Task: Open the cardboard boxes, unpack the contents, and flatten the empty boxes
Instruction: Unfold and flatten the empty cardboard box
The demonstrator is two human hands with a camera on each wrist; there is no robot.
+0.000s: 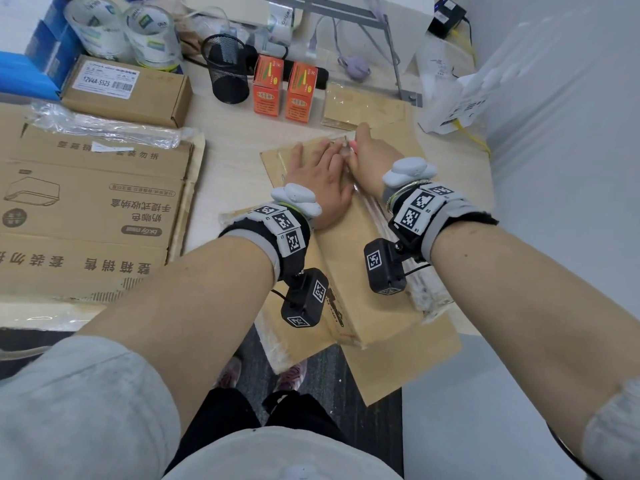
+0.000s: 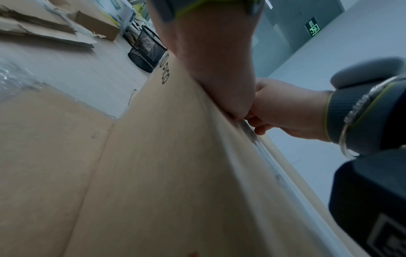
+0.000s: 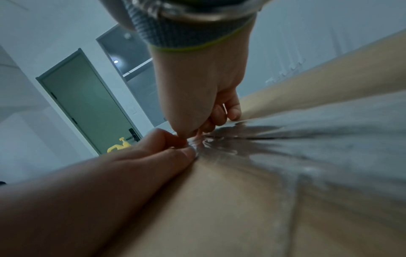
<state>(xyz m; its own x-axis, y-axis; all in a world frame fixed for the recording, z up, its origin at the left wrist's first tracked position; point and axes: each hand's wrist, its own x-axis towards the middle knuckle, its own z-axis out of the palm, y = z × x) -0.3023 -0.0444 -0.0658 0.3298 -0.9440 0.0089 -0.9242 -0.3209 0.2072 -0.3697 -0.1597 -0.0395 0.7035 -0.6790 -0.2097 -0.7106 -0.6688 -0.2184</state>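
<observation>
Our left hand (image 1: 320,178) lies flat, fingers straight, on the brown cardboard box (image 1: 349,271) at the desk's near edge. Only our right wrist view shows our right hand (image 3: 197,97) pinching its clear tape (image 3: 285,142).

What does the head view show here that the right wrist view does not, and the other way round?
Only the head view shows the two orange cartons, the black mesh cup and the flattened printed cardboard. Only the right wrist view shows a grey door and the right hand's curled fingers pinching clear tape. Both show the left hand lying flat on the cardboard box.
</observation>
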